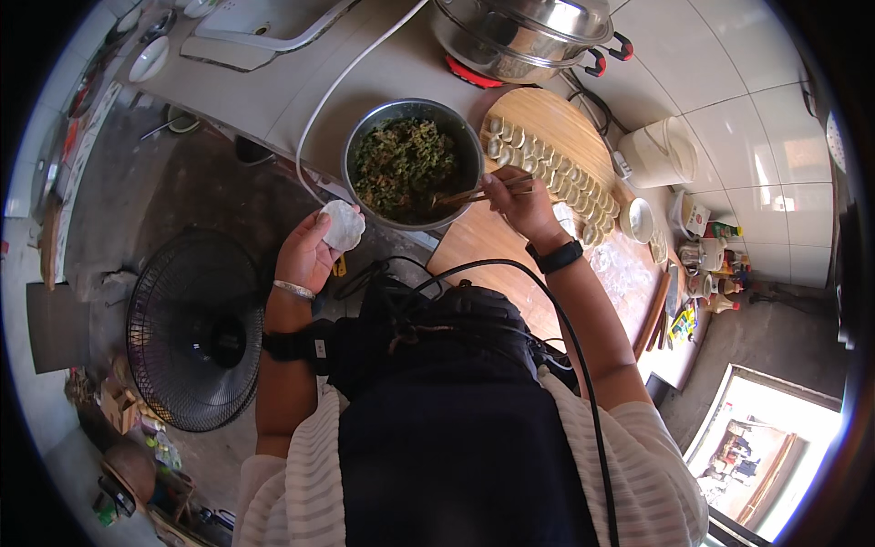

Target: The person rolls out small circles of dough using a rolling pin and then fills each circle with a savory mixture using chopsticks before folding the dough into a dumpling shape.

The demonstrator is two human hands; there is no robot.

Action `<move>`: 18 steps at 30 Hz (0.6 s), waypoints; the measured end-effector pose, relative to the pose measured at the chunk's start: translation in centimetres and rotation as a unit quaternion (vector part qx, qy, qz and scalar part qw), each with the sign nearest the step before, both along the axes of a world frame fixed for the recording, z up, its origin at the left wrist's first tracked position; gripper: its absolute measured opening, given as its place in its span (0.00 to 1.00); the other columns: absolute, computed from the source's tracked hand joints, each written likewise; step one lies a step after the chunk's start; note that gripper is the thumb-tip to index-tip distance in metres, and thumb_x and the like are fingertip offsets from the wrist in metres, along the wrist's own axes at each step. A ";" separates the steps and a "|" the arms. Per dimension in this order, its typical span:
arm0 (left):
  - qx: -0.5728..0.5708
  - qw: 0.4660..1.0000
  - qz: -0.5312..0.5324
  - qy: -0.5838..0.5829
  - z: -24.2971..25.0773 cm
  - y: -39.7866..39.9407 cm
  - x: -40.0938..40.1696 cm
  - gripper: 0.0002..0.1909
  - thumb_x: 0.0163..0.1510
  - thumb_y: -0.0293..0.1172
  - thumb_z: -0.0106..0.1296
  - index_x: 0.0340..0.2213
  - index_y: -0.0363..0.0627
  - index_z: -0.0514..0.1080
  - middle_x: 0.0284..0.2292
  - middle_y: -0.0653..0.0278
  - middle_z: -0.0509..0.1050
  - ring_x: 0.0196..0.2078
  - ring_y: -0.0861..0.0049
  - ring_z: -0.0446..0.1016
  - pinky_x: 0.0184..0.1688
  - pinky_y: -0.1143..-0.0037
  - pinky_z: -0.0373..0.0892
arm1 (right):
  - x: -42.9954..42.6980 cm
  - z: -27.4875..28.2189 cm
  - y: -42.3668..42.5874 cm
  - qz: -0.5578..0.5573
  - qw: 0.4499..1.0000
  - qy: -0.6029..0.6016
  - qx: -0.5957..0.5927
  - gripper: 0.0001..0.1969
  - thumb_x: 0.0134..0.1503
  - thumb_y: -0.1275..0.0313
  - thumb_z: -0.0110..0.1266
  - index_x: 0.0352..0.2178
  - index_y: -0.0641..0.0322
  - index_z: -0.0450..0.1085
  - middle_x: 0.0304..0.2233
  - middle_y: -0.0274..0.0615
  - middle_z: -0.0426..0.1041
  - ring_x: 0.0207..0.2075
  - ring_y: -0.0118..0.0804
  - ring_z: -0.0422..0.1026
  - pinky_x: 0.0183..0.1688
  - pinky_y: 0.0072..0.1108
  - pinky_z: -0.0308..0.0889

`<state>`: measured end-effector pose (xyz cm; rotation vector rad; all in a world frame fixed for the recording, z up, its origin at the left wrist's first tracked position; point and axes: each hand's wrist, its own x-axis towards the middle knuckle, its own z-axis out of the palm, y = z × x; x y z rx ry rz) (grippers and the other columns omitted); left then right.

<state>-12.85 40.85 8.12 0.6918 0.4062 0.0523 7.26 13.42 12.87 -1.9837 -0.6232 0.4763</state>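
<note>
My left hand (307,253) holds a round dumpling wrapper (343,225) by its edge, just left of and below a metal bowl (473,147). Chopped green filling (407,161) lies in the bowl. With my right hand (523,205) I grip a pair of wooden chopsticks (472,195) over the bowl's right rim, their tips at the filling. Rows of folded dumplings (547,164) cover much of a round wooden board (574,116) at the right. A floured wooden board (492,260) extends below my right hand.
A steel steamer pot (526,41) stands behind the round board. At the right are a small white bowl (637,220), a whitish bucket (660,152) and several condiment bottles (721,303). A black fan (198,331) stands at the left. A white cable (328,96) crosses the counter; a black cable (567,308) arches over my right arm.
</note>
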 end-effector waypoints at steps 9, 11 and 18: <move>-0.006 1.000 0.024 -0.002 0.2 -0.2 -0.3 0.16 0.62 0.31 0.41 0.46 0.32 0.67 0.47 0.51 0.72 0.51 0.63 0.71 0.54 0.68 0.66 | 0.5 1.4 1.1 0.020 0.997 -0.073 0.004 0.13 0.58 0.68 0.55 0.28 0.70 0.73 0.21 0.43 0.73 0.19 0.28 0.71 0.23 0.20 0.65; -0.004 1.000 0.024 -0.006 -0.1 0.0 -0.3 0.16 0.62 0.31 0.41 0.46 0.32 0.67 0.47 0.51 0.72 0.51 0.63 0.71 0.54 0.68 0.66 | 0.6 1.0 1.1 -0.006 0.999 -0.044 0.015 0.12 0.58 0.68 0.55 0.28 0.70 0.73 0.21 0.42 0.73 0.19 0.28 0.71 0.23 0.20 0.65; -0.011 1.000 0.027 0.001 -0.1 0.1 -0.1 0.16 0.62 0.29 0.40 0.47 0.31 0.66 0.48 0.50 0.71 0.52 0.62 0.70 0.55 0.68 0.66 | 0.6 0.7 0.4 0.020 0.998 -0.057 -0.012 0.10 0.58 0.70 0.56 0.29 0.69 0.73 0.22 0.40 0.73 0.19 0.27 0.71 0.23 0.19 0.66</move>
